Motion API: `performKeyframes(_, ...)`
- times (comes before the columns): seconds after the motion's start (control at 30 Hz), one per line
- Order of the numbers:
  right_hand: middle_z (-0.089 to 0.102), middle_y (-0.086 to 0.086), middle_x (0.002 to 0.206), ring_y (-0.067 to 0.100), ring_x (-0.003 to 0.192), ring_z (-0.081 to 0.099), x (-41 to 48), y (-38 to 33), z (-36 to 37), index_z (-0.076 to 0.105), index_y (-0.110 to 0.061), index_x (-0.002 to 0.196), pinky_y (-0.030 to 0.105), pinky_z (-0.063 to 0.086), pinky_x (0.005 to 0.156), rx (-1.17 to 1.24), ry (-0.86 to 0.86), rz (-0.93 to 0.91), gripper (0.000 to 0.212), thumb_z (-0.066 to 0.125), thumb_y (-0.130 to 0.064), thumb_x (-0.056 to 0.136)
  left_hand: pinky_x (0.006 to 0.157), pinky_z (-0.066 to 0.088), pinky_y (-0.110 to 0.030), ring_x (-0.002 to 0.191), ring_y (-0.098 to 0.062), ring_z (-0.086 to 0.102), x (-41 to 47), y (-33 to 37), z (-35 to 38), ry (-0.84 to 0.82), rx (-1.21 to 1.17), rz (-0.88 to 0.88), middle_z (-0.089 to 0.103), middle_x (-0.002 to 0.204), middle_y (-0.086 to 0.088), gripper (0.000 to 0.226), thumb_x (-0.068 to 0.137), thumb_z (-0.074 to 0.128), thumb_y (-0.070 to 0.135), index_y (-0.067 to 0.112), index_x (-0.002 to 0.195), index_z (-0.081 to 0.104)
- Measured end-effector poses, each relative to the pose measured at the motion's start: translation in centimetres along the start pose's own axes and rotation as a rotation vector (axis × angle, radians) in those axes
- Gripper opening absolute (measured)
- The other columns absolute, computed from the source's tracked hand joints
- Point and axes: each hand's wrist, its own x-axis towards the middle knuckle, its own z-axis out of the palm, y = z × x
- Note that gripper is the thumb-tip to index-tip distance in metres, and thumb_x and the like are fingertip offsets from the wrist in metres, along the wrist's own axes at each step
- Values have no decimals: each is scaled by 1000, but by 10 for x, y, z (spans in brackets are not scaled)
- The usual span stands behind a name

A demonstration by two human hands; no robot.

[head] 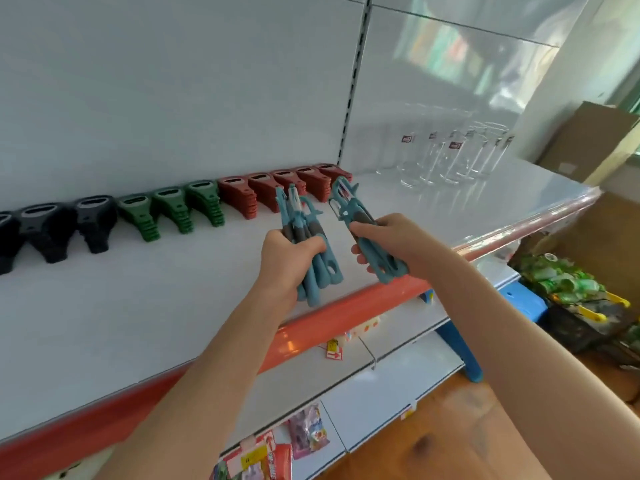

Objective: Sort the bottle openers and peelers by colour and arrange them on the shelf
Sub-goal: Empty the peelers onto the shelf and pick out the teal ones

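At a white metal shop shelf [138, 306] with a red-orange front strip [346, 304], both bare arms reaching in over its edge. In the left hand [287, 258], a bunch of teal plastic peelers with grey grip sections [298, 216], fingers and thumb curled tight round the handles, blade ends pointing up and away towards the back wall, handle ends reaching down close to the front strip. In the right hand [391, 240], a smaller bunch of the same teal peelers [346, 202], pinched with thumb on top and fingers underneath, tilted much the same way. Both bunches held just above the shelf, near each other but apart. Number of peelers in each hard to count through the blur, perhaps three or four.

Along the back of the shelf, openers lined up by colour in leaning stacks: black plastic bottle openers [52, 230] at far left, green plastic bottle openers [169, 209] next, red plastic bottle openers [263, 190] to their right, just behind the raised peelers.

Further right on the same shelf, past the slotted upright, a cluster of clear drinking glasses with small dark labels [450, 157]. Beyond the shelf end, a brown cardboard box [585, 140]. Below, a lower white shelf [381, 403] with bright snack packets [308, 431], and a blue plastic stool [460, 344] standing on a wooden floor [450, 427]
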Motion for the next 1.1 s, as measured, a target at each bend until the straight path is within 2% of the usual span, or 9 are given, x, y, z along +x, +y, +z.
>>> performKeyframes(0.2,63,13,75,13,49,61,31,9,-35,54,9,108,21,52,44,28,-178,-22,33,54,-20,92,42,44,-17,58,-14,56,8,-8,43,160,46,-6,58,71,-7,21,77,63,3,-2,97,59)
performKeyframes(0.4,61,16,72,14,45,60,51,15,-47,53,7,100,26,52,47,-57,-261,-84,27,53,-19,92,55,45,-24,76,-21,59,17,-13,71,282,222,68,60,93,-14,34,75,67,7,-1,105,52)
performKeyframes(0.5,59,17,77,23,60,56,57,18,-48,54,1,90,30,47,57,-217,-184,-155,27,55,-26,88,55,40,-24,81,-26,57,17,-14,74,358,359,115,55,86,-9,28,77,65,10,0,99,51)
performKeyframes(0.6,65,25,91,37,80,64,61,21,-47,56,7,90,43,53,71,-230,-158,-202,36,56,-29,85,54,33,-23,80,-23,53,15,-13,77,391,472,135,53,86,-6,21,82,60,10,3,98,49)
performKeyframes(0.67,61,17,77,30,68,58,60,22,-46,53,0,77,36,49,61,-308,-131,-247,31,56,-30,85,59,33,-23,81,-21,51,17,-13,77,425,529,145,55,92,-9,23,82,59,10,1,102,50)
performKeyframes(0.73,46,5,63,17,56,43,60,23,-46,41,-10,65,26,34,48,-394,-91,-269,32,55,-30,87,63,33,-23,82,-19,50,21,-14,79,460,554,147,58,101,-13,27,82,59,10,-1,106,52)
performKeyframes(0.87,40,1,61,14,53,38,64,25,-42,36,-13,62,26,28,46,-449,-62,-290,36,54,-32,88,64,32,-20,92,-25,53,26,-14,82,470,553,120,54,114,-19,29,84,58,12,-1,109,51)
performKeyframes(1.0,39,5,58,20,54,38,63,25,-45,44,-3,61,26,26,45,-465,-26,-323,39,53,-30,88,51,29,-17,76,-20,45,26,-13,73,427,642,182,51,104,-18,18,89,51,17,0,95,48)
performKeyframes(1.1,57,15,79,21,71,48,62,28,-55,61,9,96,30,41,60,-466,-56,-388,37,53,-26,88,52,24,-21,73,-21,41,19,-16,60,325,780,253,44,77,-5,24,91,48,17,8,70,41)
